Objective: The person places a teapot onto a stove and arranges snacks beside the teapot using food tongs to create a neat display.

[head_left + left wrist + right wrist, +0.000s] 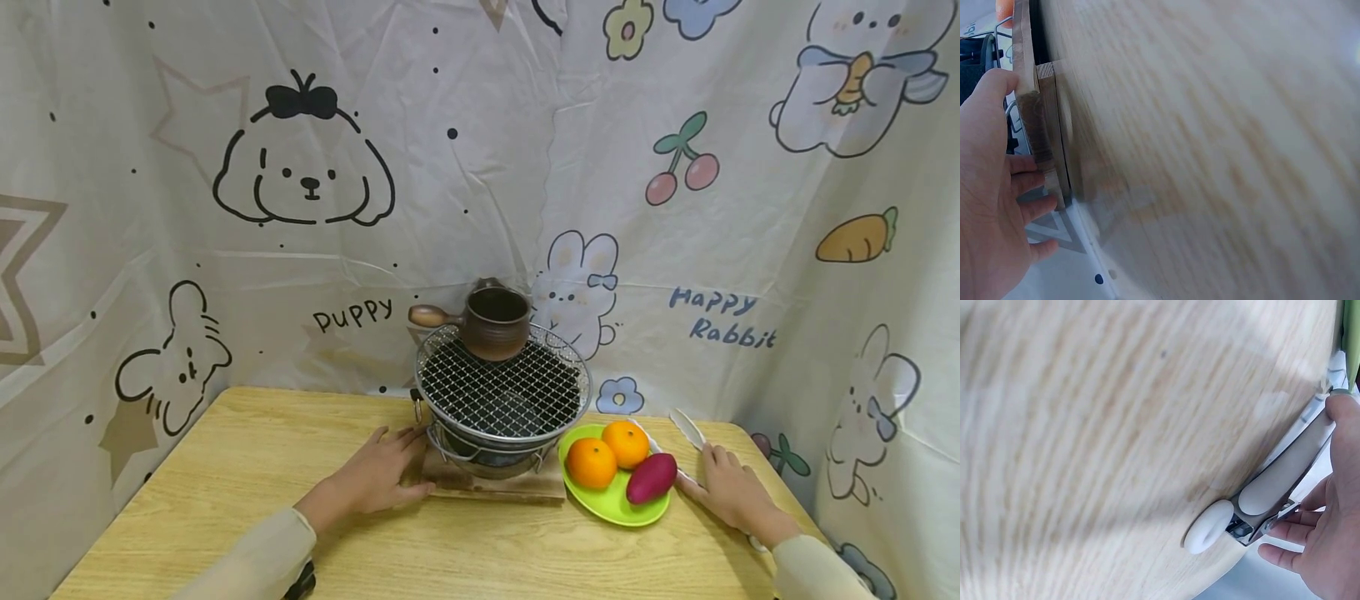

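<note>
We've L hand [375, 477], fingers spread at the board [517, 490], prob. steadying it; R hand's [731, 487] fingers pinching tongs [1285, 465], likely for ctrl; plate [626, 518] prob. corrals oranges [592, 463].

Left hand [382, 475], bare; left sleeve [251, 557], long, plain, pale beige, narrow hem at wrist; small black piece [302, 581], partly hidden, alongside. Right hand [731, 490], bare; right sleeve [817, 569], matching beige.

A right hand [1332, 534] holds pale-handled tongs [1285, 472] on a wood-grained worktop [1104, 425]; a green plate [1352, 340] edges in, upper right.
</note>
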`<state>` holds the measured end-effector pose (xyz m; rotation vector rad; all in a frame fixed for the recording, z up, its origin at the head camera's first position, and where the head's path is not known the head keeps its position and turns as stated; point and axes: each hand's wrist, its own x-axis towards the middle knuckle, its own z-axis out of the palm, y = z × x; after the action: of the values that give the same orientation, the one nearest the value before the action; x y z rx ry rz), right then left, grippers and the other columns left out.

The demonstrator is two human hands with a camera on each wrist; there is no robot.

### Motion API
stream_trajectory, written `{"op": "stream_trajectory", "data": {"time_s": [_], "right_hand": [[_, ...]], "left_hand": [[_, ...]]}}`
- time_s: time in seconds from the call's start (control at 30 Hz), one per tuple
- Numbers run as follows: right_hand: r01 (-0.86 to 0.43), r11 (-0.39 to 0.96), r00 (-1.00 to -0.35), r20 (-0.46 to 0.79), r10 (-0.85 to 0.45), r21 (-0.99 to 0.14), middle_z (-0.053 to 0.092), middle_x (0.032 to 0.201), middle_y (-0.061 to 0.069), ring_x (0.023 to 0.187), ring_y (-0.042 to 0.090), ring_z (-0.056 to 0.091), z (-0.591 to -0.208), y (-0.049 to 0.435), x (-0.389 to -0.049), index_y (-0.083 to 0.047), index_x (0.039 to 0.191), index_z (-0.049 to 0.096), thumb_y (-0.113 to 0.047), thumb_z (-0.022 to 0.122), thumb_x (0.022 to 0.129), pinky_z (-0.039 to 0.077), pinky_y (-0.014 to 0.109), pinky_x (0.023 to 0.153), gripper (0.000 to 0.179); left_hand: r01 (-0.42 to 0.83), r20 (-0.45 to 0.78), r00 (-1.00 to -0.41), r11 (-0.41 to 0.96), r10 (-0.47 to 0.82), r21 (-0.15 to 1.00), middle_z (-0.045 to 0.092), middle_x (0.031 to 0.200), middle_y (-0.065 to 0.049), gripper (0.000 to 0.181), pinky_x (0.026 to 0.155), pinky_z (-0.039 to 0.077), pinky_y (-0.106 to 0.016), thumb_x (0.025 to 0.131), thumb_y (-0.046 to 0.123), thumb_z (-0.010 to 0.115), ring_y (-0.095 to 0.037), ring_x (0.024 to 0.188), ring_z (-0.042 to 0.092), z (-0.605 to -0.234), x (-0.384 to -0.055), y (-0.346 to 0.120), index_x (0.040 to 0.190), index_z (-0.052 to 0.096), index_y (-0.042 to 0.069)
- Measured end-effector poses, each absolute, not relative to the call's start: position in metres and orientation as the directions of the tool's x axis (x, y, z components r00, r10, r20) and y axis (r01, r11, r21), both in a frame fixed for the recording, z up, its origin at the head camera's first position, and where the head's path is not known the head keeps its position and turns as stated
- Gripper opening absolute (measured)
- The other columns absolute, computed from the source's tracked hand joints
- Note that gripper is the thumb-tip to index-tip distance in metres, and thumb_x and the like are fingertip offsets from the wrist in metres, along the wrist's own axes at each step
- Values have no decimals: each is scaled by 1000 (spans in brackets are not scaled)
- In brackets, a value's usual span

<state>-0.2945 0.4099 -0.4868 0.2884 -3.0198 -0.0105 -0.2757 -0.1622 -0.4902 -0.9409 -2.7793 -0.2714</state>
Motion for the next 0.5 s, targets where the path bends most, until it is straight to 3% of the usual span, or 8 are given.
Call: {"op": "stream_trajectory", "data": {"time_s": [0.5], "right_hand": [[-167, 985, -982, 92, -164, -31, 49, 127, 47, 114, 58, 52, -487, 411, -298, 26, 137, 37, -61, 58, 95, 47, 71, 92, 99]], "left_hand": [[610, 232, -784, 785, 576, 113, 47, 156, -17, 80, 112, 37, -67, 95, 60, 56, -40, 139, 50, -488, -274, -161, 150, 47, 2]]}}
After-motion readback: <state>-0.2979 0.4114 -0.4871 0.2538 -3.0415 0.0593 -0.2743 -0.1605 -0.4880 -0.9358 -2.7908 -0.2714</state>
